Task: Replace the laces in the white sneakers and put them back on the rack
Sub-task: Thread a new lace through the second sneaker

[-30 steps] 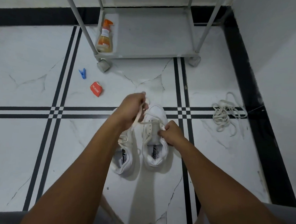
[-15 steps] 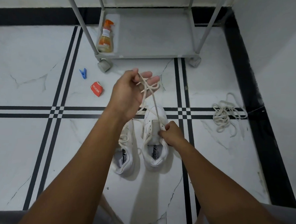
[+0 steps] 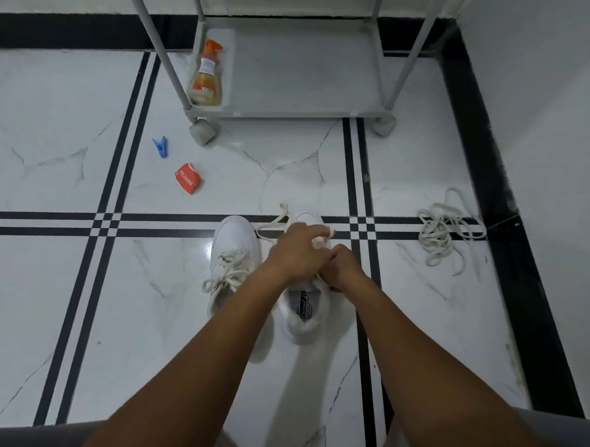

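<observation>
Two white sneakers stand side by side on the tiled floor. The left sneaker point(image 3: 232, 250) is laced, its cream lace ends lying loose. My hands hover over the right sneaker point(image 3: 304, 314), hiding its tongue and eyelets. My left hand point(image 3: 297, 252) grips a cream lace point(image 3: 273, 224) whose free end trails past the toe. My right hand point(image 3: 344, 265) is curled at the sneaker's right eyelet side, pinching the lace there. A grey shoe rack point(image 3: 295, 69) stands at the back.
A loose pile of cream laces point(image 3: 440, 229) lies to the right near the black border. An orange spray bottle point(image 3: 207, 75) stands on the rack's bottom shelf. A blue clothes peg point(image 3: 161, 147) and a red sachet point(image 3: 187, 179) lie on the floor at left. White wall at right.
My left hand, raised high with the lace pulled up half a second ago, has dropped down to the right sneaker beside my right hand. The left sneaker now shows more.
</observation>
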Demonstrator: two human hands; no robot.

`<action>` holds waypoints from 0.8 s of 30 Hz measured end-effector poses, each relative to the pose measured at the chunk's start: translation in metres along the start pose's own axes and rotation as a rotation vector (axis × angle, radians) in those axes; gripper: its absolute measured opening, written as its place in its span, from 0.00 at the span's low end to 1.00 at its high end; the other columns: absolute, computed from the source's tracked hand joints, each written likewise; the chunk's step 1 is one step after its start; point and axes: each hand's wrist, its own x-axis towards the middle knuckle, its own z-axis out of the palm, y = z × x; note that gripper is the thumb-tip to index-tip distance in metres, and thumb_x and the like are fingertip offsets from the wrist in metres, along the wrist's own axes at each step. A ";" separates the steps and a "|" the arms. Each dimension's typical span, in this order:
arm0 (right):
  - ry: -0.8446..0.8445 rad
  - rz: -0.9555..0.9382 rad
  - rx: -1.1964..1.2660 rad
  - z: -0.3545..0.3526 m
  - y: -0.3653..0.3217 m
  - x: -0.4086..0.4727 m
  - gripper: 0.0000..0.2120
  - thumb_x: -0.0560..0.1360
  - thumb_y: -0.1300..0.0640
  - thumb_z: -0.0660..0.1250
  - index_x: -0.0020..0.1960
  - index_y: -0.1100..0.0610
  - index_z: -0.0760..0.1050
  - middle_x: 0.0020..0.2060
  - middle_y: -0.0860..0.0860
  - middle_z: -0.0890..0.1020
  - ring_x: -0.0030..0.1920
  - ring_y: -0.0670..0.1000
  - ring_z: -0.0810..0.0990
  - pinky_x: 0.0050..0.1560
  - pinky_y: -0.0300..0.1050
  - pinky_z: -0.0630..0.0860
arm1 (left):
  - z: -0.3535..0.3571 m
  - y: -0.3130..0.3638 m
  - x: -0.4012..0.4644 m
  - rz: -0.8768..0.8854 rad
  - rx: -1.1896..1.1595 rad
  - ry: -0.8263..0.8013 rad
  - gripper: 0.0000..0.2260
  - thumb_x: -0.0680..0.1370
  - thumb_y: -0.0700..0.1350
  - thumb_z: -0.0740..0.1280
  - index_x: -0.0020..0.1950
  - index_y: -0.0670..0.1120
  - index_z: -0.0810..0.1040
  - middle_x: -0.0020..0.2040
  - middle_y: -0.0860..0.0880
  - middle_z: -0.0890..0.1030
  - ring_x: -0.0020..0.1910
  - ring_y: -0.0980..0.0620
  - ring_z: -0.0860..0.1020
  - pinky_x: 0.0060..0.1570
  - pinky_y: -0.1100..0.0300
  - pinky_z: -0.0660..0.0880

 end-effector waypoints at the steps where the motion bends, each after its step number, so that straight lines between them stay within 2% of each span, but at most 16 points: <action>1: -0.003 0.017 0.051 -0.001 0.000 -0.001 0.09 0.70 0.53 0.71 0.37 0.56 0.73 0.33 0.54 0.79 0.35 0.54 0.78 0.39 0.53 0.79 | -0.001 -0.005 0.004 -0.013 0.095 0.070 0.16 0.76 0.47 0.65 0.62 0.55 0.82 0.65 0.45 0.75 0.63 0.44 0.76 0.61 0.50 0.74; 3: -0.011 0.069 0.200 -0.001 0.001 -0.004 0.14 0.70 0.51 0.74 0.35 0.53 0.71 0.31 0.54 0.76 0.31 0.52 0.75 0.32 0.46 0.72 | -0.012 -0.017 0.008 -0.043 0.127 0.255 0.17 0.78 0.40 0.62 0.64 0.54 0.81 0.68 0.47 0.76 0.64 0.46 0.76 0.61 0.54 0.74; 5: -0.020 0.139 0.387 -0.001 0.003 -0.007 0.14 0.71 0.49 0.74 0.36 0.52 0.72 0.28 0.51 0.74 0.27 0.49 0.70 0.29 0.42 0.66 | -0.020 -0.041 0.017 -0.117 0.037 0.371 0.16 0.79 0.37 0.62 0.63 0.49 0.81 0.64 0.48 0.79 0.60 0.48 0.78 0.57 0.57 0.74; 6: 0.008 0.179 0.489 -0.001 0.004 -0.007 0.13 0.74 0.48 0.73 0.38 0.53 0.74 0.28 0.51 0.74 0.26 0.49 0.69 0.29 0.41 0.65 | -0.021 -0.053 0.024 -0.180 -0.029 0.365 0.15 0.79 0.37 0.62 0.64 0.47 0.80 0.62 0.47 0.81 0.58 0.46 0.79 0.57 0.56 0.75; 8: 0.103 0.256 0.743 -0.004 0.003 -0.008 0.10 0.79 0.49 0.67 0.44 0.55 0.77 0.31 0.51 0.74 0.27 0.48 0.68 0.29 0.41 0.66 | -0.018 -0.072 0.035 -0.298 -0.067 0.242 0.17 0.77 0.35 0.65 0.66 0.43 0.77 0.61 0.42 0.81 0.57 0.41 0.80 0.56 0.53 0.78; 10: 0.185 0.281 0.902 -0.007 -0.003 -0.009 0.13 0.81 0.47 0.61 0.44 0.54 0.75 0.30 0.50 0.73 0.26 0.48 0.67 0.28 0.40 0.64 | -0.009 -0.085 0.042 -0.397 -0.029 0.128 0.21 0.74 0.35 0.68 0.67 0.42 0.76 0.61 0.40 0.80 0.56 0.39 0.81 0.51 0.54 0.79; 11: 0.223 0.239 0.839 -0.007 -0.005 -0.008 0.17 0.81 0.42 0.59 0.43 0.53 0.74 0.31 0.49 0.73 0.26 0.48 0.69 0.27 0.40 0.65 | -0.004 -0.090 0.045 -0.431 -0.052 0.111 0.20 0.74 0.37 0.67 0.67 0.42 0.76 0.61 0.39 0.80 0.56 0.38 0.81 0.53 0.51 0.80; 13: 0.318 0.077 0.402 -0.006 -0.009 -0.012 0.22 0.78 0.33 0.57 0.46 0.52 0.73 0.38 0.47 0.78 0.35 0.50 0.76 0.35 0.44 0.71 | 0.005 -0.096 0.051 -0.437 -0.074 0.136 0.15 0.77 0.39 0.63 0.63 0.42 0.78 0.59 0.39 0.81 0.56 0.38 0.80 0.57 0.45 0.79; 14: 0.381 -0.011 0.162 -0.004 -0.008 -0.015 0.21 0.77 0.33 0.59 0.49 0.51 0.72 0.42 0.46 0.78 0.39 0.49 0.77 0.39 0.45 0.72 | 0.008 -0.100 0.055 -0.441 -0.070 0.143 0.11 0.77 0.38 0.62 0.57 0.42 0.80 0.57 0.38 0.82 0.54 0.38 0.81 0.56 0.45 0.80; 16: 0.505 -0.195 -0.107 0.000 -0.014 -0.024 0.14 0.79 0.40 0.64 0.51 0.51 0.70 0.45 0.46 0.77 0.42 0.49 0.77 0.39 0.44 0.71 | 0.008 -0.095 0.054 -0.440 -0.103 0.148 0.07 0.76 0.36 0.62 0.42 0.45 0.76 0.53 0.38 0.83 0.51 0.37 0.83 0.52 0.44 0.82; 18: 0.536 -0.342 -0.216 0.005 -0.021 -0.028 0.08 0.80 0.48 0.64 0.50 0.52 0.70 0.44 0.47 0.77 0.42 0.50 0.77 0.36 0.44 0.70 | 0.006 -0.094 0.055 -0.436 -0.092 0.150 0.12 0.77 0.36 0.64 0.36 0.49 0.73 0.47 0.40 0.83 0.48 0.39 0.84 0.50 0.46 0.83; 21: 0.361 -0.381 -0.326 0.014 -0.033 -0.025 0.07 0.81 0.49 0.64 0.50 0.53 0.74 0.47 0.48 0.77 0.44 0.51 0.78 0.40 0.46 0.75 | 0.001 -0.094 0.051 -0.394 -0.085 0.235 0.15 0.77 0.38 0.66 0.30 0.46 0.77 0.31 0.47 0.79 0.36 0.45 0.80 0.45 0.53 0.81; 24: 0.274 -0.340 -0.388 0.019 -0.038 -0.019 0.09 0.80 0.48 0.64 0.52 0.53 0.78 0.50 0.50 0.78 0.48 0.53 0.79 0.43 0.47 0.74 | -0.002 -0.094 0.047 -0.301 -0.086 0.304 0.15 0.79 0.42 0.66 0.34 0.37 0.79 0.27 0.51 0.77 0.31 0.50 0.76 0.40 0.55 0.76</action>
